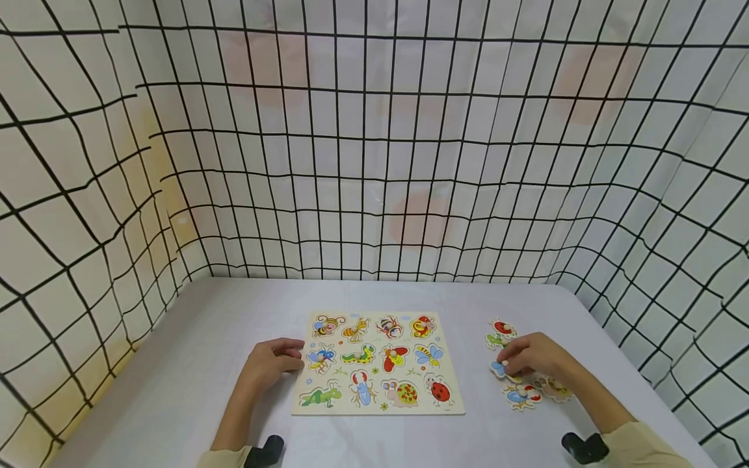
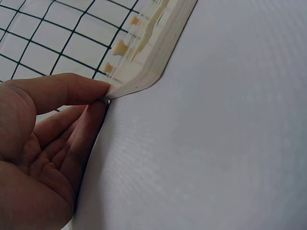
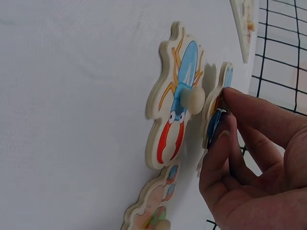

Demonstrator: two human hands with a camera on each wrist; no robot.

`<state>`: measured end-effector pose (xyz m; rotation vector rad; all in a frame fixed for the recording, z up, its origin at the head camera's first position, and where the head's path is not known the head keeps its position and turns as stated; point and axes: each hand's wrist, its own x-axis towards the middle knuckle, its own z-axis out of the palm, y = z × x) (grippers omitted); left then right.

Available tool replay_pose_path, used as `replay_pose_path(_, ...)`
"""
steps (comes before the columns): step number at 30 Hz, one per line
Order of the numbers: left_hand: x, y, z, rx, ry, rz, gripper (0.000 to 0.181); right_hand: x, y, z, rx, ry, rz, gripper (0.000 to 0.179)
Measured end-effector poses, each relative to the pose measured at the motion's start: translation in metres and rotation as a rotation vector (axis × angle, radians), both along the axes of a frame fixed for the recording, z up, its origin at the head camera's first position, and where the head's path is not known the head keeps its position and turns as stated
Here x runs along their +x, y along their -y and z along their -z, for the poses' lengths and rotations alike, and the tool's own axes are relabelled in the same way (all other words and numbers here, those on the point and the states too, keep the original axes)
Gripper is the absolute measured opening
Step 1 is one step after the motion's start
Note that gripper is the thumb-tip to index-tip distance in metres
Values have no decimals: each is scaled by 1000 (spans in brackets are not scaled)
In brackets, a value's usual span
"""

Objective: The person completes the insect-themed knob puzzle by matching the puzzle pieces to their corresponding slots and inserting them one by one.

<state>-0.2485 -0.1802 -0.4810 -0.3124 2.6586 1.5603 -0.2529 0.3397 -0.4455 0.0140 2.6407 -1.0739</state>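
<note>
- Nearest, the stag-beetle piece (image 1: 519, 396) lies loose on the worktop (image 1: 175, 377); a low wrist could knock it.
- The left hand (image 1: 270, 364) pinches the puzzle board (image 1: 445, 372) at its left edge; a tug could skew it.
- Right of the board, the right hand (image 1: 536, 353) pinches a blue-winged piece (image 1: 497, 370); a weak grip could drop it.
- Farther, passing knuckles might nudge the red-topped piece (image 1: 502, 326).

A puzzle board (image 1: 447, 374) lies on the surface (image 1: 363, 443) between the left hand (image 1: 272, 362), at its left edge, and the right hand (image 1: 535, 354), among loose pieces (image 1: 521, 396) to the board's right; behind the surface stands a wall (image 1: 379, 159).
</note>
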Motion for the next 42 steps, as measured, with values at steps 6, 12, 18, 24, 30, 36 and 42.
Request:
replay_pose_path(6,0,0,-1,7,3,-6,36,-3,11,-2,20,-27,-46,18)
replay_pose_path(12,0,0,-1,6,7,-1,36,-6,26,-6,31,-32,-77,17)
replay_pose_path(18,-1,0,-1,8,6,0,36,-7,39,-10,28,-36,-81,17)
replay_pose_path(24,-1,0,-1,11,-1,2,36,-9,51,-11,30,-47,-82,18)
replay_pose_path(30,-1,2,0,8,1,2,36,-12,63,-12,15,-55,-88,16)
replay_pose_path(36,-1,1,-1,13,5,1,36,-14,75,-11,20,-49,-58,18)
replay_pose_path(42,0,0,-3,19,4,-4,36,-14,84,-13,9,-55,-66,19)
